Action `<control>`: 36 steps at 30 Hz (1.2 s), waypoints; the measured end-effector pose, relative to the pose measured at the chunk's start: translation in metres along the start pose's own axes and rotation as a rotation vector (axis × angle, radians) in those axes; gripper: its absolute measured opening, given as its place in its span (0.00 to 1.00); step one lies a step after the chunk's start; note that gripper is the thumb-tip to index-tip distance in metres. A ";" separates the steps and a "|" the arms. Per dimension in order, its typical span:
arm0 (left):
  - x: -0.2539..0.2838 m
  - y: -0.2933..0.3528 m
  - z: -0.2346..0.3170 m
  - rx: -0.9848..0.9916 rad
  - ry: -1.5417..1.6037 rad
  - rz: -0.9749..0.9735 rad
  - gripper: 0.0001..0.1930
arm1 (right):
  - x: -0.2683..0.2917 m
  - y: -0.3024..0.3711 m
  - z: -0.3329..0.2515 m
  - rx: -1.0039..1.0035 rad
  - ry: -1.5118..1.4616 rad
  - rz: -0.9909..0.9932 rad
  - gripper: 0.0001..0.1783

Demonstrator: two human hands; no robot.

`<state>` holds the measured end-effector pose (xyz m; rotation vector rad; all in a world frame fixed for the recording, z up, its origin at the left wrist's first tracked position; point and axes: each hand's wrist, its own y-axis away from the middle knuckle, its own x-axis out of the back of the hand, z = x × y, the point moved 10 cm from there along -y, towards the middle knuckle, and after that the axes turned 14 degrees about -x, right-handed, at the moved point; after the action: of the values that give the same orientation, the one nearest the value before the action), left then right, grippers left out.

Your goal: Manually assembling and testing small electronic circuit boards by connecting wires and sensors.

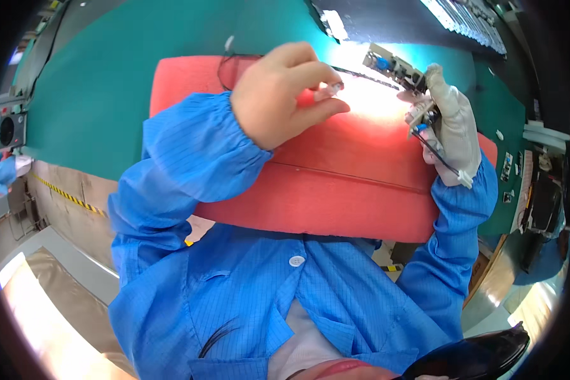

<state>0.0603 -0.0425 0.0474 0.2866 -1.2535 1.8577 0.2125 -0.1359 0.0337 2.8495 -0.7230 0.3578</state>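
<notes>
My left hand (pixel 285 95) is bare and hovers over the red pad (pixel 335 145), thumb and fingers curled toward each other. A small whitish piece shows at its fingertips; I cannot make out what it is. My right hand (pixel 456 126), in a white glove, grips a circuit board (pixel 392 66) with a blue part and black parts on it. Lower in that hand, a smaller board section with a blue part shows. A black cable with a white connector (pixel 465 179) hangs across the gloved palm. Another dark cable with a white plug (pixel 229 43) runs behind my left hand.
The red pad lies on a green bench mat (pixel 95 101). Bright glare washes out the pad's middle. A dark panel with metal strips (pixel 465 22) stands at the far right. Small boards (pixel 507 166) lie on the right. A black fan-like box (pixel 10 131) sits far left.
</notes>
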 end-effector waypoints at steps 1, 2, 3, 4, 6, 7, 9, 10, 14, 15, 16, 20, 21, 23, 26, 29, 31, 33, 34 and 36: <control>0.001 -0.003 0.003 -0.007 -0.023 0.001 0.11 | 0.003 0.000 0.007 -0.167 -0.016 0.010 0.30; 0.000 -0.003 0.000 0.053 0.034 -0.040 0.10 | 0.003 0.001 0.016 -0.321 -0.037 0.006 0.30; -0.001 -0.001 -0.002 0.120 0.083 -0.074 0.08 | 0.002 0.000 0.012 -0.283 -0.050 -0.023 0.30; 0.001 0.003 -0.008 0.235 0.287 0.021 0.07 | 0.002 0.000 0.025 -0.393 -0.109 -0.076 0.29; 0.009 -0.006 -0.007 0.188 0.440 0.115 0.07 | 0.000 0.003 0.016 -0.230 -0.015 -0.068 0.25; 0.020 -0.012 -0.014 0.175 0.388 0.134 0.07 | -0.003 0.011 -0.007 0.049 0.121 -0.004 0.24; 0.028 0.007 -0.066 0.567 0.593 0.235 0.09 | -0.005 0.009 0.013 -0.221 -0.244 -0.086 0.17; 0.051 0.012 -0.090 0.570 0.682 0.555 0.09 | 0.000 0.013 0.016 -0.261 -0.344 -0.028 0.18; 0.114 0.058 -0.106 0.397 0.384 1.279 0.16 | -0.003 0.017 0.015 -0.245 -0.561 -0.025 0.24; 0.092 0.043 -0.096 0.394 0.455 1.081 0.16 | 0.000 0.023 0.009 -0.208 -0.519 -0.005 0.24; 0.060 0.028 -0.086 0.496 0.337 0.623 0.16 | -0.001 0.025 0.008 -0.173 -0.483 0.005 0.24; -0.011 -0.004 0.012 -0.031 0.255 0.259 0.14 | -0.007 0.033 -0.006 0.062 -0.311 -0.024 0.24; -0.028 -0.007 0.023 -0.116 0.310 0.130 0.12 | -0.006 0.031 -0.003 0.010 -0.348 -0.040 0.25; -0.023 -0.002 0.010 -0.049 0.341 0.191 0.10 | 0.001 0.030 0.000 -0.043 -0.377 -0.058 0.25; 0.002 -0.001 0.006 0.038 0.410 0.268 0.08 | 0.018 0.033 -0.014 0.085 -0.394 -0.064 0.26; 0.008 0.003 0.005 0.000 0.310 0.318 0.06 | 0.000 0.034 -0.032 0.201 -0.349 -0.114 0.27; 0.007 0.005 0.020 -0.162 0.048 0.300 0.06 | -0.016 0.032 -0.034 0.164 -0.319 -0.154 0.28; 0.002 0.004 0.017 -0.118 0.096 0.257 0.07 | -0.025 0.035 -0.035 0.130 -0.286 -0.184 0.29; -0.002 0.003 0.014 -0.071 0.138 0.215 0.07 | -0.031 0.036 -0.031 0.075 -0.283 -0.223 0.30; 0.007 0.002 0.008 -0.022 0.221 0.243 0.07 | -0.040 0.040 -0.028 -0.012 -0.308 -0.255 0.31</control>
<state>0.0529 -0.0456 0.0541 -0.0862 -1.1954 2.0159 0.1533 -0.1463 0.0541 2.9690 -0.3943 -0.1244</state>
